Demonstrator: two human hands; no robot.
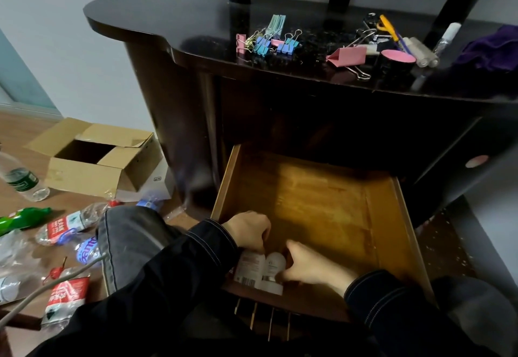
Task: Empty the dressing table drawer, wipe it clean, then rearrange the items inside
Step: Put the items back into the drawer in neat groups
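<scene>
Dark glossy wood of a dressing table (pixel 168 14) is seen around its drawer (pixel 322 210), which is pulled out toward the person and shows a bare amber bottom. Two white bottles are stood side by side, touching, in the drawer's near left corner. The barcoded bottle (pixel 249 268) is gripped from above by the left hand (pixel 248 233), whose fingers are curled down over its top. The round-topped bottle (pixel 274 269) just to its right is clasped at the side by the right hand (pixel 305 265), with the thumb laid across its front. Both hands are kept close together, and both wrists are covered by dark stitched sleeves. On the tabletop above, a heap of small pastel binder clips (pixel 269 42) is spread near the middle; further right a large pink binder clip (pixel 347 56), a round pot with a pink lid (pixel 396 59), yellow-handled scissors (pixel 386 27) and some clear tubes (pixel 423 53) are grouped, with a purple cloth (pixel 493 48) bunched at the right edge. On the wooden floor to the left, an open cardboard box (pixel 95 157) is set beside the table, and crushed plastic bottles (pixel 64 224), one of them a green bottle (pixel 22 217), are scattered near the person's knee.
</scene>
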